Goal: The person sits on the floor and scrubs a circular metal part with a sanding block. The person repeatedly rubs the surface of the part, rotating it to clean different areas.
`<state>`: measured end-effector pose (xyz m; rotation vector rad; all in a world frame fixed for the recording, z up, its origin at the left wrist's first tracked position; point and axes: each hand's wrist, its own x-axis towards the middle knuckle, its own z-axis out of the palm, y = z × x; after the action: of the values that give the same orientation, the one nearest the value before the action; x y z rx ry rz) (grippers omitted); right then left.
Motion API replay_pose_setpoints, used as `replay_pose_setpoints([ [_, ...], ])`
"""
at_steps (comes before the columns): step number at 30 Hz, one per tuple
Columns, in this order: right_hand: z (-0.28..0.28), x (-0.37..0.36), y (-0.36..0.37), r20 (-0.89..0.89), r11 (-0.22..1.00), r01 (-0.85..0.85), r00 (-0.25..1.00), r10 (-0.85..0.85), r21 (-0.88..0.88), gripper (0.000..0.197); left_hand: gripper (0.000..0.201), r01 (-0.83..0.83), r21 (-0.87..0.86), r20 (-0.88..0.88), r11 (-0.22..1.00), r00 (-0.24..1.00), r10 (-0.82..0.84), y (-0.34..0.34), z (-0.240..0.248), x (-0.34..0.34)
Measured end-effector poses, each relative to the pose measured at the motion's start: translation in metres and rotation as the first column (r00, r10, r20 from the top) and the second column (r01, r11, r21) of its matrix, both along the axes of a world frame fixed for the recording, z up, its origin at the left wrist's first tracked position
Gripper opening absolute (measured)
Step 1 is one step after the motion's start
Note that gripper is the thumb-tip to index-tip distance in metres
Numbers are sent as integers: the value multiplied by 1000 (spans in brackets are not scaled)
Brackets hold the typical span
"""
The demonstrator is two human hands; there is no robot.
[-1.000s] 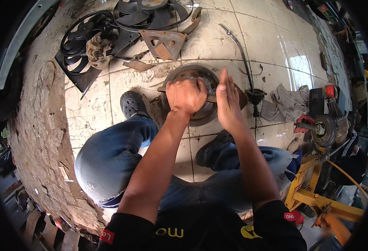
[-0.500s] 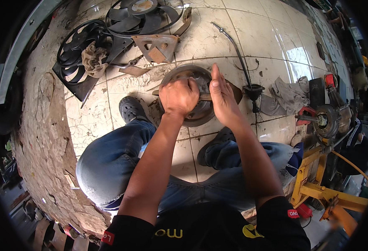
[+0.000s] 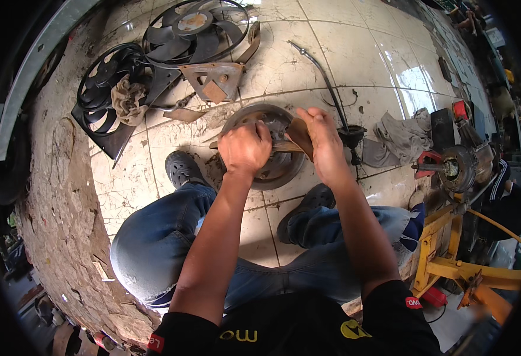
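Between my feet, a round metal brake drum (image 3: 275, 175) lies on the tiled floor. My left hand (image 3: 244, 147) is closed in a fist around a narrow metal piece that looks like a brake shoe (image 3: 281, 145), held crosswise over the drum. One end of it pokes out left of the fist. At its right end, my right hand (image 3: 327, 145) has its fingers together against a bent brown sheet that looks like sandpaper (image 3: 299, 136). The sheet touches the end of the shoe; the fingers' underside is hidden.
Black radiator fans (image 3: 192, 29) and a rusty bracket (image 3: 213, 82) lie at the far left, with a crumpled cloth (image 3: 128, 101). A lever with a black boot (image 3: 350, 135) stands right of the drum. Farther right are a grey rag (image 3: 400, 136) and a yellow stand (image 3: 450, 267).
My right hand has turned and shifted slightly right, and the brown sheet now shows on its left side. My left hand keeps its grip; the view has tilted a little.
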<state>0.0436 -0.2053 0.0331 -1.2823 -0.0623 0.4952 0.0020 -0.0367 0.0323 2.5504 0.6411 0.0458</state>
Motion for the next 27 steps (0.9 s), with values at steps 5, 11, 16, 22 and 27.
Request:
replay_pose_setpoints([
  [5,-2,-6,-7,344,886,13,924,166,-463,29,44,-22,15,-16,1000,1000,22,-2,0,8],
  [11,4,-19,-15,422,594,116,809,408,-796,36,45,-30,5,-10,1000,1000,30,-2,1,12],
  [16,10,-57,-13,437,454,163,668,602,-876,64,46,-49,4,-15,999,999,50,1,-1,9],
  [22,12,-39,-17,290,305,89,637,714,-948,90,46,-12,-37,45,999,999,13,-2,-2,5],
  [27,22,-60,-8,279,289,94,647,710,-953,96,45,-45,-20,3,999,999,45,-2,0,4],
])
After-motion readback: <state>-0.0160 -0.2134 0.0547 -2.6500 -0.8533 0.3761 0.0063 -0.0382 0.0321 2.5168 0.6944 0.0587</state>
